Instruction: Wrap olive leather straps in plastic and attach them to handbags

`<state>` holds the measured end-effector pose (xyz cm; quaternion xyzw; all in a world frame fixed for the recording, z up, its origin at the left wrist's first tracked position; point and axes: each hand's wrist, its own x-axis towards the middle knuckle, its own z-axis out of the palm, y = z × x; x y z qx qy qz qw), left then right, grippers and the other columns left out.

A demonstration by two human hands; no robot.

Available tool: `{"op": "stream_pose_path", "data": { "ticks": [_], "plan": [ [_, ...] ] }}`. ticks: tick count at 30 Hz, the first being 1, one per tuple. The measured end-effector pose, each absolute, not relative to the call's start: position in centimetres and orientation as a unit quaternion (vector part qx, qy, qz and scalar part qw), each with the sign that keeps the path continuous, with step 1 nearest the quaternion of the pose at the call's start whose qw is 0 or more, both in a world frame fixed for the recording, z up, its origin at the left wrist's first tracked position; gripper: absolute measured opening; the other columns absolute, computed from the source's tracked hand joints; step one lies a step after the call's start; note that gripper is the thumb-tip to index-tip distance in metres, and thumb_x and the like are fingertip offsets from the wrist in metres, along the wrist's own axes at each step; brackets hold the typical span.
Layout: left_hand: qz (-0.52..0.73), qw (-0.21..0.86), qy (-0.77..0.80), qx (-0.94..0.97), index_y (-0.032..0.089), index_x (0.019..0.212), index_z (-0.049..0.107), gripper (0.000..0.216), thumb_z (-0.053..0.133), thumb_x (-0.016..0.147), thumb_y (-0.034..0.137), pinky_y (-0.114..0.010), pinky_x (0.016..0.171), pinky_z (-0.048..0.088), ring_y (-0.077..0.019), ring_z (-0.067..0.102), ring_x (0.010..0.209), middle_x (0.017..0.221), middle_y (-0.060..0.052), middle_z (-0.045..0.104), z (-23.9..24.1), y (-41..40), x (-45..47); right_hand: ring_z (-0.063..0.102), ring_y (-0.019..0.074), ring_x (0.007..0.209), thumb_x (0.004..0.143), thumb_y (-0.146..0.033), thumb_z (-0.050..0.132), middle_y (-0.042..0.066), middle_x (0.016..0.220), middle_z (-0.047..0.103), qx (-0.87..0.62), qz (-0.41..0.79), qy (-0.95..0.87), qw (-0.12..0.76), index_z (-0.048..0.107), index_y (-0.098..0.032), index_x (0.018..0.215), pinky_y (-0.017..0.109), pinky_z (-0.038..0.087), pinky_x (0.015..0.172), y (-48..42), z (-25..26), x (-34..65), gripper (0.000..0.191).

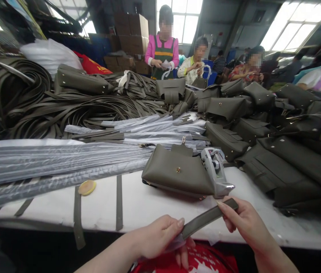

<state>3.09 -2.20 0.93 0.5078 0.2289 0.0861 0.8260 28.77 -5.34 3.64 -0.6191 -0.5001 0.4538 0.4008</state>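
A short dark olive strap [203, 220] stretches between my two hands above the front edge of the white table. My left hand [164, 235] pinches its lower left end, with some clear plastic film under the fingers. Thumb and fingers of my right hand [240, 216] are closed on the upper right end. Just beyond the strap lies an olive handbag [180, 170] with a small gold clasp on its front. Against the bag's right side stands a white and grey tape dispenser [216, 170].
Plastic-wrapped straps [63, 159] cover the table's left side, with coiled straps [92, 112] behind. More olive handbags [297, 170] are heaped on the right. A yellow-rimmed disc [87, 187] lies near loose strips [119, 203]. Several people work across the table, one in a pink-sleeved top [151, 49].
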Motion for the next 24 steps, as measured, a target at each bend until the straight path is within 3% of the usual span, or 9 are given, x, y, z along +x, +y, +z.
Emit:
{"op": "stream_pose_path", "data": {
  "ticks": [6,12,15,19,24],
  "plan": [
    [0.080,0.761,0.288,0.576,0.013,0.077,0.068,0.077,0.024,0.092,0.075,-0.025,0.063,0.048,-0.0172,0.061,0.061,0.070,-0.010,0.070,2.2,-1.6,3.8,0.042,0.0094,0.040,0.086,-0.058,0.063,-0.004,0.044,0.050,-0.605,0.486,-0.506,0.376,0.051,-0.020,0.063,0.023,0.033,0.045,-5.4,3.1,27.9,0.046],
    [0.065,0.763,0.285,0.577,0.016,0.060,0.055,0.076,0.021,0.091,0.076,-0.020,0.042,0.035,-0.0099,0.044,0.036,0.048,-0.001,0.053,2.5,-1.5,5.4,0.043,0.0083,0.039,0.089,-0.063,0.056,-0.004,0.043,0.052,-0.572,0.561,-0.501,0.328,0.052,-0.018,0.064,0.020,0.033,0.042,-5.8,2.2,25.2,0.051],
    [0.058,0.754,0.311,0.576,0.016,0.065,0.056,0.072,0.025,0.090,0.077,-0.019,0.037,0.032,-0.0088,0.039,0.032,0.043,0.004,0.046,2.5,-1.4,5.2,0.046,0.0090,0.038,0.092,-0.067,0.046,-0.001,0.042,0.055,-0.561,0.597,-0.461,0.342,0.054,-0.018,0.064,0.019,0.034,0.040,-5.9,1.7,25.2,0.057],
    [0.049,0.758,0.330,0.561,0.014,0.085,0.063,0.074,0.028,0.087,0.080,-0.019,0.036,0.033,-0.0102,0.040,0.032,0.044,0.005,0.047,2.2,-1.1,4.7,0.046,0.0087,0.036,0.090,-0.069,0.048,-0.001,0.041,0.055,-0.570,0.598,-0.447,0.343,0.053,-0.018,0.062,0.019,0.035,0.039,-5.8,1.1,25.9,0.059],
    [0.041,0.767,0.294,0.569,0.017,0.063,0.055,0.074,0.026,0.087,0.080,-0.021,0.042,0.035,-0.0103,0.044,0.037,0.046,0.002,0.049,2.0,-1.1,5.3,0.045,0.0085,0.035,0.088,-0.073,0.047,-0.001,0.040,0.053,-0.577,0.600,-0.447,0.327,0.053,-0.018,0.062,0.019,0.034,0.039,-5.6,0.9,26.1,0.062]
  ]
}}
